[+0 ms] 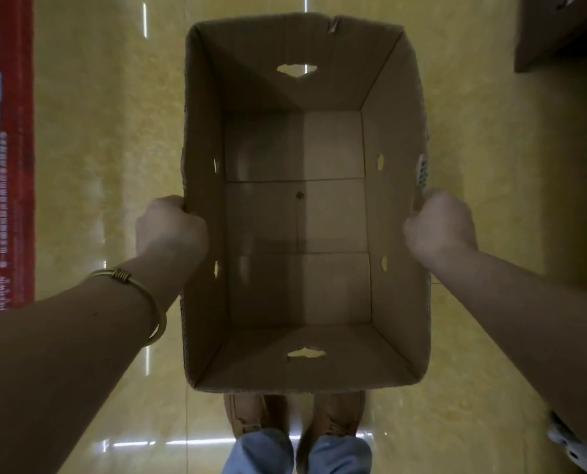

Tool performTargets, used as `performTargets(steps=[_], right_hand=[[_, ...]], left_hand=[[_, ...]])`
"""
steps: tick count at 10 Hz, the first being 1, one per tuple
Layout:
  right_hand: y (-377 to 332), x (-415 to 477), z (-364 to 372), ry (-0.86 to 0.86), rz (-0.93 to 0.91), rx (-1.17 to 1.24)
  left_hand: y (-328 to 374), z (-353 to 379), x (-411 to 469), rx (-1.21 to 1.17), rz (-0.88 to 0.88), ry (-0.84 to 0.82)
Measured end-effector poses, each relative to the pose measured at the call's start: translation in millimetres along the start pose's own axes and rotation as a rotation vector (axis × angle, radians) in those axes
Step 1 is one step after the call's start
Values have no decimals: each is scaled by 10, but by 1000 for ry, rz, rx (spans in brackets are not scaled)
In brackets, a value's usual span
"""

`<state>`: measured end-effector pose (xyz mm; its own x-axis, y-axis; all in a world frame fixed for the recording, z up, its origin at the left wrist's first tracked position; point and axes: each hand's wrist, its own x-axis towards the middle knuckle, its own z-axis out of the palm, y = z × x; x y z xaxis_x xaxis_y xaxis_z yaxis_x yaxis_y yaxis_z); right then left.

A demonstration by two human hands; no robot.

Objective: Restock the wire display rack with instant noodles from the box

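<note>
An open brown cardboard box (398, 213) fills the middle of the head view, seen from straight above. Its inside is bare, with no noodle packs in it. My left hand (170, 227) grips the box's left wall, fingers curled round its rim. On the opposite side, my right hand (441, 225) grips the right wall the same way. The box hangs above the floor in front of my legs. Neither the wire rack nor any noodles are in view.
Glossy yellow floor tiles (107, 131) lie below. A red printed banner (5, 159) runs along the left edge. Brown cardboard boxes (558, 32) stand at the right. My brown shoes (261, 415) show under the box's near edge.
</note>
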<state>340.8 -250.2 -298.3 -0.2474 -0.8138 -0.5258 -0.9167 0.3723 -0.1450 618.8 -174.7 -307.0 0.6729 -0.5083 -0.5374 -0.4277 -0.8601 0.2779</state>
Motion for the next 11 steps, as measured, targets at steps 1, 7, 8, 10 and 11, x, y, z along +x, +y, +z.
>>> performTargets(steps=[1, 7, 8, 10, 11], right_hand=[[61, 63, 206, -19, 6, 26], [119, 35, 321, -198, 52, 27], [99, 20, 239, -190, 32, 14], [-16, -54, -23, -181, -22, -16], [-72, -129, -201, -146, -67, 23]], left_hand=[[-70, 178, 60, -37, 3, -13], [-113, 284, -101, 55, 40, -128], [-21, 194, -149, 90, 63, -88], [140, -43, -172, 119, 135, -63], [252, -217, -244, 98, 160, -59]])
